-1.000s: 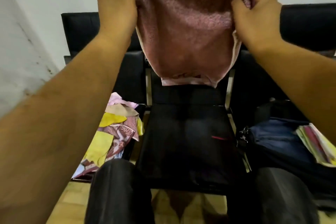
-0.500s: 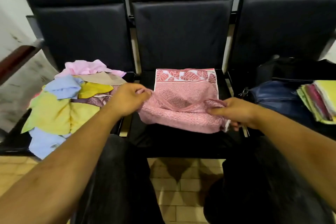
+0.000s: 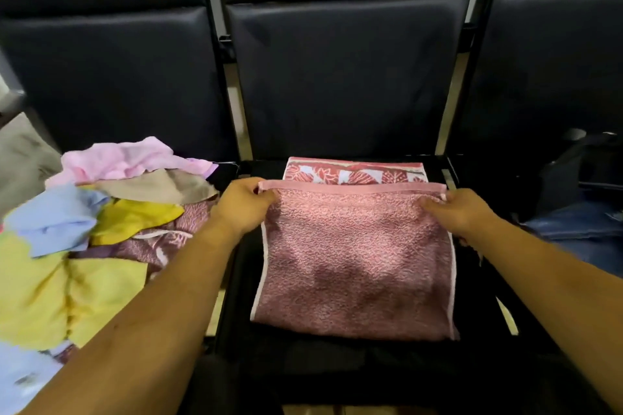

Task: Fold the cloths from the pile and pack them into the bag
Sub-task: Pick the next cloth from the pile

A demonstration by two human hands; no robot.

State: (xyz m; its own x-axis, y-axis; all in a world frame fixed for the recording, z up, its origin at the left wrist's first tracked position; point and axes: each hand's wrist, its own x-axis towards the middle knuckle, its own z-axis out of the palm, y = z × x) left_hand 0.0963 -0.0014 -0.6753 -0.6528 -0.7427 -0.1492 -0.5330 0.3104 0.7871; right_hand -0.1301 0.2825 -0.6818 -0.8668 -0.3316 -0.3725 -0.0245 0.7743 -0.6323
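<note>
A pink terry towel (image 3: pixel 354 259) lies folded in half on the middle black seat (image 3: pixel 472 364), its leaf-patterned far border showing beyond the folded edge. My left hand (image 3: pixel 241 209) pinches the top layer's far left corner. My right hand (image 3: pixel 462 212) pinches the far right corner. The pile of cloths (image 3: pixel 84 246), pink, beige, blue, yellow and patterned, covers the left seat. At the right edge sits the dark blue bag (image 3: pixel 580 226), only partly in view.
Three black padded backrests (image 3: pixel 337 71) rise behind the seats, with metal frame bars between them. My dark-trousered knees are at the bottom. A grey wall shows at far left.
The towel was held up in the air, then came down onto the middle seat. Its near half has been brought over to the far edge, and the fold now lies flat.
</note>
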